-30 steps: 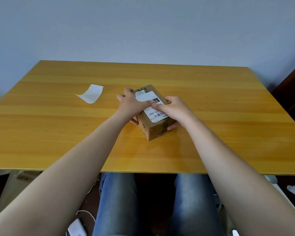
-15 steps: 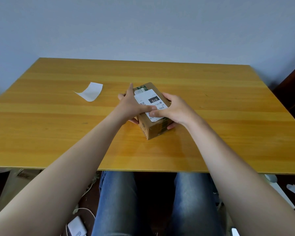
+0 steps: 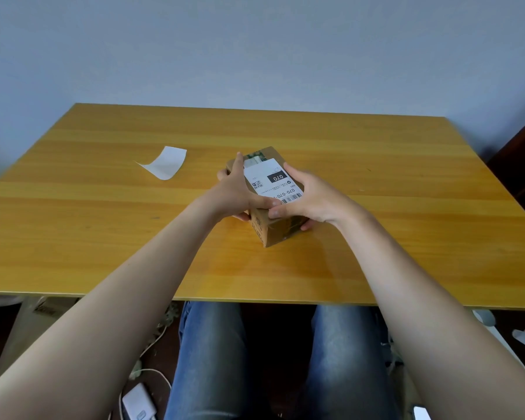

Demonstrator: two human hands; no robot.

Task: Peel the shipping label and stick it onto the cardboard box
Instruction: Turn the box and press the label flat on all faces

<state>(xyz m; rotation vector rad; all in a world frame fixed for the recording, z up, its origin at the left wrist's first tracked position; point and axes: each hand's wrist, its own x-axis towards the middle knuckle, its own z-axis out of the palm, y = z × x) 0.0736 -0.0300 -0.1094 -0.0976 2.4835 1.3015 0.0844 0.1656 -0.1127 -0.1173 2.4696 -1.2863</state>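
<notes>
A small brown cardboard box stands on the wooden table near its middle. A white shipping label with a barcode, a QR code and "070" lies flat on the box's top face. My left hand clasps the box's left side, thumb pressing the label's near edge. My right hand holds the right side, its thumb meeting the left thumb at the box's near top corner. The label's near end is hidden under both thumbs.
A curled white backing sheet lies on the table to the left of the box. Below the table edge are my jeans-clad legs, a white charger with cable on the floor, and dark furniture at the right.
Both thumbs have slid toward me along the label, from its middle to its near edge, uncovering more of its printed face. The box has stayed in place.
</notes>
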